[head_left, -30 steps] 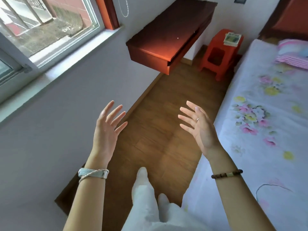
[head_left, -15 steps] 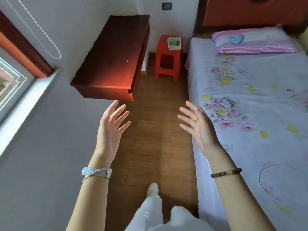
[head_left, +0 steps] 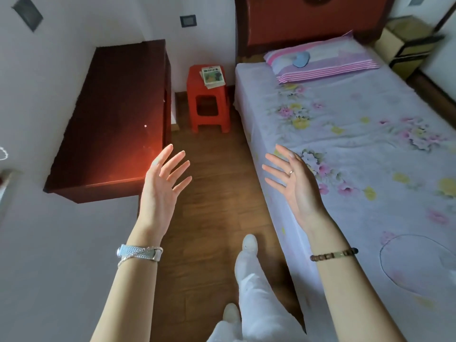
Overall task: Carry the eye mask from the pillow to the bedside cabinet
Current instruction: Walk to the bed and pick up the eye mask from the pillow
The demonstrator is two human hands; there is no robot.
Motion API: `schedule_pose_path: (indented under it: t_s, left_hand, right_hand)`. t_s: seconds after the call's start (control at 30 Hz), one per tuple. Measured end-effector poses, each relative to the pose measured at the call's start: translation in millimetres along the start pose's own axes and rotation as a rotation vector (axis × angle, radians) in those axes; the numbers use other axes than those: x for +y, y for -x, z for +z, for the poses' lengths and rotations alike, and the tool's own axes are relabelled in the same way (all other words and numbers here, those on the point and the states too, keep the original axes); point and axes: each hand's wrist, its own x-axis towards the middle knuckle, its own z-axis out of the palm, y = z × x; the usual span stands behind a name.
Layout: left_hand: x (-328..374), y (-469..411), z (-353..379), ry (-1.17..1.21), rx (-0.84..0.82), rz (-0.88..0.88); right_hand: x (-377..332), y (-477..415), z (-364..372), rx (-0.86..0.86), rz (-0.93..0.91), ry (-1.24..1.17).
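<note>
The pale blue, rounded fabric eye mask (head_left: 301, 59) lies on the pink-and-white striped pillow (head_left: 325, 60), toward the end of the pillow nearest the red plastic stool (head_left: 208, 99). The pillow sits at the head of the bed with the lilac floral sheet (head_left: 357, 144), against the dark red wooden headboard (head_left: 311, 18).

Both hands are raised, empty and touching nothing. The left hand (head_left: 162, 186) has its fingers spread wide apart, palm turned inward, over the near corner of the dark reddish-brown wooden desk (head_left: 116, 119). The right hand (head_left: 294, 183) is likewise splayed, palm facing the left, and hangs over the near long edge of the bed. A silver mesh bracelet (head_left: 139, 254) circles the left wrist and a brown beaded bracelet (head_left: 333, 254) the right.

Between the desk and the bed a strip of brown wood-plank floor (head_left: 217, 193) runs to the stool, which stands at its far end just beside the bed's corner with a few books (head_left: 212, 76) stacked on top. The person's white-clad leg and white shoe (head_left: 249, 243) stand in this strip near the bed's edge.

On the far side of the bed from the stool, beside the headboard, stands a yellowish cabinet with dark trim (head_left: 407, 43), well apart from both hands.
</note>
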Motion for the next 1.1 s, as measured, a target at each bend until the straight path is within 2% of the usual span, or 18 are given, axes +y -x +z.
schedule_pose_path:
  t_s: [0.27, 0.63, 1.1]
  left_hand:
    - [-6.2, -144.9, 23.2, 0.022, -0.025, 0.0]
    - [-9.2, -314.6, 54.0, 0.085, -0.035, -0.019]
    - [-6.8, -565.9, 65.9, 0.086, -0.126, -0.104]
  right_hand:
    - [-27.5, -130.5, -5.8, 0.017, -0.04, -0.01]
    - [-68.7, -299.9, -10.1, 0.011, -0.001, 0.0]
    - [-90.7, -514.0, 12.6, 0.224, 0.039, -0.093]
